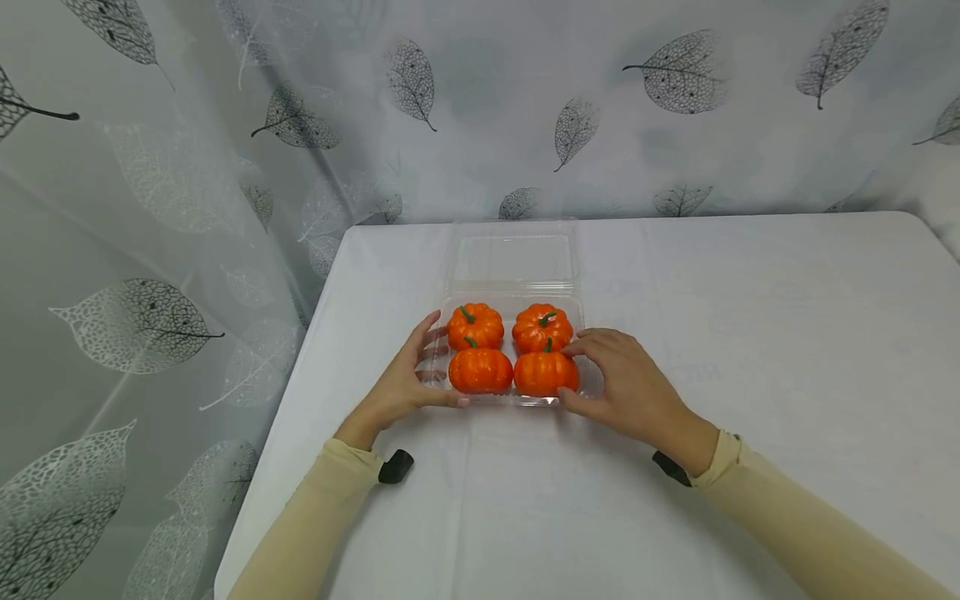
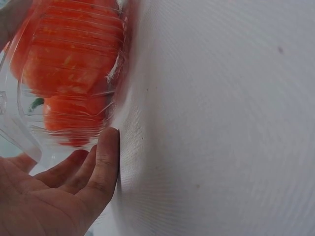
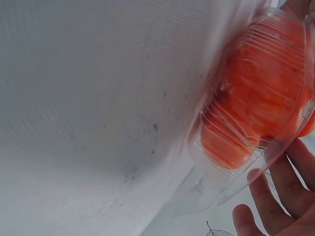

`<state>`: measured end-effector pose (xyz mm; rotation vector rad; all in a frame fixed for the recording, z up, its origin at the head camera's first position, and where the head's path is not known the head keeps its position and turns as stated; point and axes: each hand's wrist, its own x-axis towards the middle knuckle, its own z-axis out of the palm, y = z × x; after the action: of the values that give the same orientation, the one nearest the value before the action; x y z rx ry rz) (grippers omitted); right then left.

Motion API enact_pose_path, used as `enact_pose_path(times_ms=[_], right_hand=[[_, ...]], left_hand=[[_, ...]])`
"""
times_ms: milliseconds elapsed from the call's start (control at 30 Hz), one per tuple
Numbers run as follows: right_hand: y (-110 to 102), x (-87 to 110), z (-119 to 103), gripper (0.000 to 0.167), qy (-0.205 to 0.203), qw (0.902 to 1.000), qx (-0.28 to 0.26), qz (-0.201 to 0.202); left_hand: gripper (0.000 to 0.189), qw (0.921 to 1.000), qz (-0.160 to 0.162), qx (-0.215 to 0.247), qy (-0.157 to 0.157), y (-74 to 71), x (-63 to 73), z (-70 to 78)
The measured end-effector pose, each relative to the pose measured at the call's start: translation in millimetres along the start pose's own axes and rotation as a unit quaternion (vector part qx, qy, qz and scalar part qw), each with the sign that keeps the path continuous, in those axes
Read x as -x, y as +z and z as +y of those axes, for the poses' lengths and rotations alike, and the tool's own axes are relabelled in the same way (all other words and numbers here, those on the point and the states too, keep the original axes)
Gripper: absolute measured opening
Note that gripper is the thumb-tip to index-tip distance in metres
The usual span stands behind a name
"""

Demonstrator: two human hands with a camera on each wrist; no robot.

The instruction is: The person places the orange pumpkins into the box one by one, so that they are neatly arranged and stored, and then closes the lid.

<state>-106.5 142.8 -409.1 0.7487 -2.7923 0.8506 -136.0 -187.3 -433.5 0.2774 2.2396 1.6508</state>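
Note:
Orange toy pumpkins with green stems sit in two rows in a clear plastic clamshell container (image 1: 510, 398): a back left pumpkin (image 1: 476, 327), a back right pumpkin (image 1: 542, 328), a front left pumpkin (image 1: 481, 372) and a front right pumpkin (image 1: 546, 374). My left hand (image 1: 408, 375) holds the container's left side, thumb along the front edge; its fingers (image 2: 104, 157) lie low against the wall in the left wrist view. Over the right rim, my right hand (image 1: 626, 383) grips the front right pumpkin between fingers and thumb. The right wrist view shows ribbed wall (image 3: 236, 118) before the pumpkins.
The container's clear lid (image 1: 514, 257) lies folded back toward the table's far edge. A white cloth covers the table (image 1: 765, 333). Leaf-patterned curtain (image 1: 480, 108) hangs behind it and along the left. Each wrist carries a black camera mount (image 1: 396, 467).

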Motion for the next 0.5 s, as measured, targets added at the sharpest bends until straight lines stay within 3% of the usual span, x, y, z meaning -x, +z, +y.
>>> enact_pose_path(times_ms=[500], right_hand=[[1.4, 3.9, 5.8, 0.044, -0.032, 0.9987, 0.025, 0.032]], left_hand=[[0.125, 0.9998, 0.001, -0.019, 0.004, 1.6, 0.5, 1.7]])
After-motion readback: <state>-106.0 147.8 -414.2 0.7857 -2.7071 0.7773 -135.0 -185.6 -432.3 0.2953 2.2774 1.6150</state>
